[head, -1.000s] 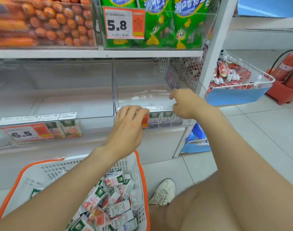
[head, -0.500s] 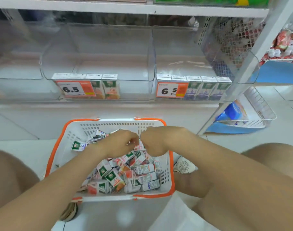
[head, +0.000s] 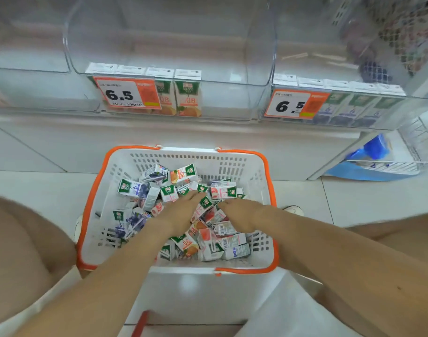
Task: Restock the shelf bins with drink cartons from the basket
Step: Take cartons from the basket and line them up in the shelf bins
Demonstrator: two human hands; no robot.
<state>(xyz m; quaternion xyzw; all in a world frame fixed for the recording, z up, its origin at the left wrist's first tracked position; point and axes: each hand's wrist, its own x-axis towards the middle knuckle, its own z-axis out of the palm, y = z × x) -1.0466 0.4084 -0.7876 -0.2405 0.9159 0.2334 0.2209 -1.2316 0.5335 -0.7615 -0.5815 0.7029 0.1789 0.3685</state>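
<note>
Hands deep in stock: from the head camera I see my left hand (head: 181, 212) lying flat, fingers stretched out over the heap of drink cartons (head: 183, 242) in the white basket (head: 261, 181) with its orange rim, gripping nothing. My right hand (head: 239, 214) rests beside it on the cartons, fingers curled down among them; I cannot tell if it has hold of one. Beyond the basket, the clear left bin (head: 232, 98) holds a short row of upright orange cartons (head: 188, 98), and the right bin (head: 417, 110) holds a row of blue ones (head: 368, 110) behind 6.5 price tags (head: 126, 94).
</note>
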